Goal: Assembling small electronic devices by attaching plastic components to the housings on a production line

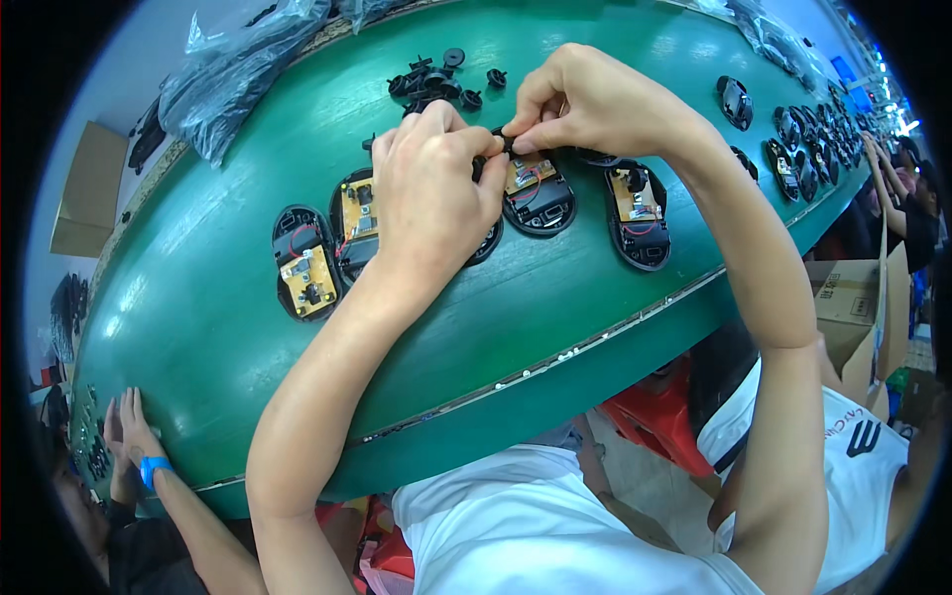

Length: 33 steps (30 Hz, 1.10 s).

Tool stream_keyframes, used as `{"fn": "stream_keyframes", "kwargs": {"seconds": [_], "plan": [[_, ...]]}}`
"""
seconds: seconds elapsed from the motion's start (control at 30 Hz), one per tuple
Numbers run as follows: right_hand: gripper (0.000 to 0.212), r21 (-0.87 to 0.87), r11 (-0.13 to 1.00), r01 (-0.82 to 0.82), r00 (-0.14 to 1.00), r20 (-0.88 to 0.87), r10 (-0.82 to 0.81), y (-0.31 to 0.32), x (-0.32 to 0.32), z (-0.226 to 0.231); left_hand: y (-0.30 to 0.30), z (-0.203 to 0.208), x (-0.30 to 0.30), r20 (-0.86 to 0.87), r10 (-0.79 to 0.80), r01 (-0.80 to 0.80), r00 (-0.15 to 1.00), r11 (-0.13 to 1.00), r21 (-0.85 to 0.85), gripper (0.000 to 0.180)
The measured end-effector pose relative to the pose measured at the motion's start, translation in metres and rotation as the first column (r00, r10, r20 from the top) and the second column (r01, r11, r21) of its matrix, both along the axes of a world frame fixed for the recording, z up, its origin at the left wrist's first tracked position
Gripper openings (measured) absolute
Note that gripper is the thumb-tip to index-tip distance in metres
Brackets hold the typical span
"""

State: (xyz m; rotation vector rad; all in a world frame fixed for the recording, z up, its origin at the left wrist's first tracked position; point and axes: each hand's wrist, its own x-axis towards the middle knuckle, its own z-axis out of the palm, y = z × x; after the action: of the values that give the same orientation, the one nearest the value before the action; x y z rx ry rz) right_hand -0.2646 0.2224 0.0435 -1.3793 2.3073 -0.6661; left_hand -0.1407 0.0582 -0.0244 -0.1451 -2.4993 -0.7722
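Note:
My left hand [436, 183] and my right hand [595, 104] meet over the far end of an open computer mouse base [543, 206]. It has a tan circuit board and red wires. My right thumb and index finger pinch a small black part [509, 143], mostly hidden by the fingertips. Closed beside it, my left thumb and index finger hide whatever is between them. Other open mouse bases lie around my left hand: one at the far left [305, 263], one partly under the hand [355, 213]. Another mouse base [640, 216] lies to the right, below my right wrist.
Several black scroll wheels [436, 81] lie loose beyond my hands. Many mouse parts [813, 149] cover the green table's [426, 357] far right. Clear plastic bags [233, 79] line the far edge. A co-worker's hand [134, 431] rests at left; another person sits at right.

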Motion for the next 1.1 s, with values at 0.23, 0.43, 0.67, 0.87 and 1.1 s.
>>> {"fn": "stream_keyframes", "kwargs": {"seconds": [0.23, 0.43, 0.67, 0.87, 1.1], "plan": [[0.018, 0.246, 0.969, -0.011, 0.956, 0.287, -0.062, -0.024, -0.025, 0.017, 0.004, 0.004, -0.003, 0.042, 0.0, -0.001, 0.999, 0.999, 0.037, 0.009], [0.013, -0.142, 0.989, -0.035, 0.984, -0.177, 0.009, 0.003, 0.01, -0.01, 0.005, -0.001, -0.004, 0.007, 0.017, -0.017, 1.0, 1.0, 0.015, 0.007], [0.019, 0.026, 0.998, 0.054, 0.998, 0.031, -0.055, 0.004, 0.006, 0.009, 0.011, 0.008, -0.006, -0.047, 0.034, -0.036, 0.998, 0.998, -0.044, 0.015], [0.032, -0.185, 0.957, 0.225, 0.926, -0.264, -0.269, 0.01, -0.036, -0.001, -0.016, 0.042, 0.0, 0.125, -0.067, 0.068, 0.99, 0.998, -0.007, 0.027], [0.047, -0.03, 0.957, 0.289, 0.917, -0.279, -0.285, -0.018, -0.04, -0.022, -0.056, 0.056, 0.02, 0.19, -0.128, 0.136, 0.973, 0.99, -0.029, 0.018]]}}
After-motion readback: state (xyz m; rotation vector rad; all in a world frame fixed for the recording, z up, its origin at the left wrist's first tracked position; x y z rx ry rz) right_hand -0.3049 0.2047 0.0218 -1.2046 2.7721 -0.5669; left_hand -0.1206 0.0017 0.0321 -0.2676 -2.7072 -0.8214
